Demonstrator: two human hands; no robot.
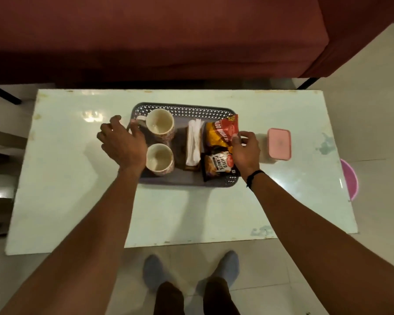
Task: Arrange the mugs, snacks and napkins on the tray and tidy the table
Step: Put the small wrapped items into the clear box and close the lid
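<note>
A dark tray (pixel 182 110) with a patterned rim sits at the middle of the white table (pixel 66 189). On it stand two cream mugs, one at the back left (pixel 159 125) and one in front (pixel 159 158). A stack of white napkins (pixel 194 142) lies in the middle of the tray. A red-and-yellow snack packet (pixel 222 131) and a dark salted peanuts packet (pixel 218 165) lie on its right side. My left hand (pixel 122 142) curls over the tray's left edge. My right hand (pixel 246 151) curls at the tray's right edge, fingertips touching the red packet.
A pink-lidded box (pixel 279 143) stands on the table right of the tray. A maroon sofa (pixel 146 35) runs along the far side. A pink tub (pixel 350 178) sits on the floor past the table's right edge. My feet (pixel 191 269) stand before the near edge.
</note>
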